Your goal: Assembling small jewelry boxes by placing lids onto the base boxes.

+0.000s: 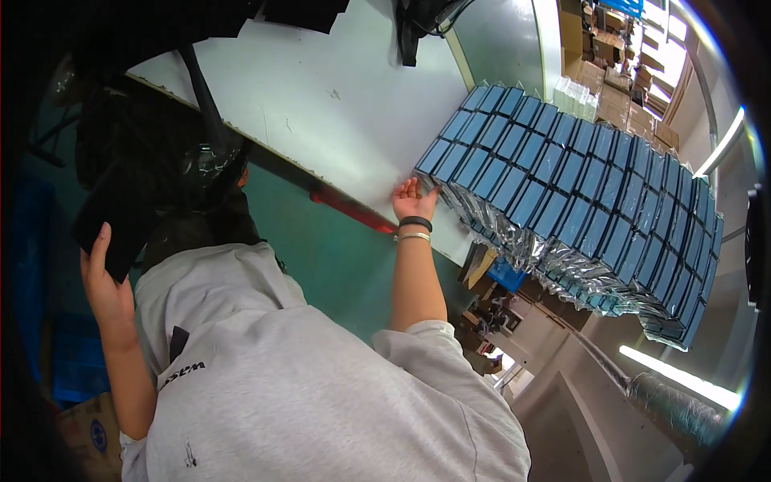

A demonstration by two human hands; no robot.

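Note:
At the left, my left hand (106, 293) grips a flat black rectangular piece (116, 229) by its lower edge; one finger lies along its face and the rest are partly hidden. My right hand (414, 201) is by the edge of the white table (321, 96), palm turned up. Its fingers are loosely curled and apart, and I see nothing in them. The thumb comes close to the near corner of a large stack of blue-faced black boxes (554, 177); whether it touches is unclear. Clear plastic wrap (514, 241) hangs along the stack's side.
Black sheet-like pieces (305, 12) and a dark stand with a cable (414, 28) are at the table's far side. A red bar (349, 210) runs under the table edge. Blue crates (76, 361) and a cardboard box (90, 438) stand at the lower left. Cartons (618, 104) are stacked behind.

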